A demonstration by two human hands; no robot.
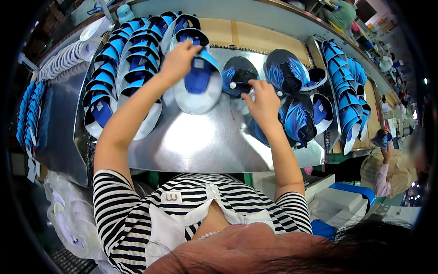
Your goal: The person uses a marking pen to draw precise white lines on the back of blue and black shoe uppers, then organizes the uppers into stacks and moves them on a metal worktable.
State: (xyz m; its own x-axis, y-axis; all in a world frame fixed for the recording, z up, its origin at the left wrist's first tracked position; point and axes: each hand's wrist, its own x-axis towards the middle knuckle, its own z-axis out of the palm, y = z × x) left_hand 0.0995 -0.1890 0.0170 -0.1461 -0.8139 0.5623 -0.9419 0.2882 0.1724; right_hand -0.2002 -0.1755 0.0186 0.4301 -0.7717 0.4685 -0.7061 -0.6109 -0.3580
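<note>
My left hand (pixel 179 63) is closed on the far blue edge of a shoe upper (pixel 207 98), whose pale lining and dark blue inner patch face up. That piece lies at the near end of a stacked row, on the metal table (pixel 196 148). To the right, my right hand (pixel 263 101) is raised beside a black and blue shoe upper (pixel 238 75). Its thumb and index finger are bent toward each other near a small white bit; what they hold, if anything, is too small to make out. More black and blue uppers (pixel 299 119) lie beyond and beside that hand.
Overlapping rows of blue uppers (pixel 137 59) stand at the left. Another stack (pixel 344 91) stands past the right divider. White curved pieces (pixel 68 59) fill the far left rack. A cardboard sheet (pixel 255 36) lines the back. A co-worker (pixel 388 169) is at the right.
</note>
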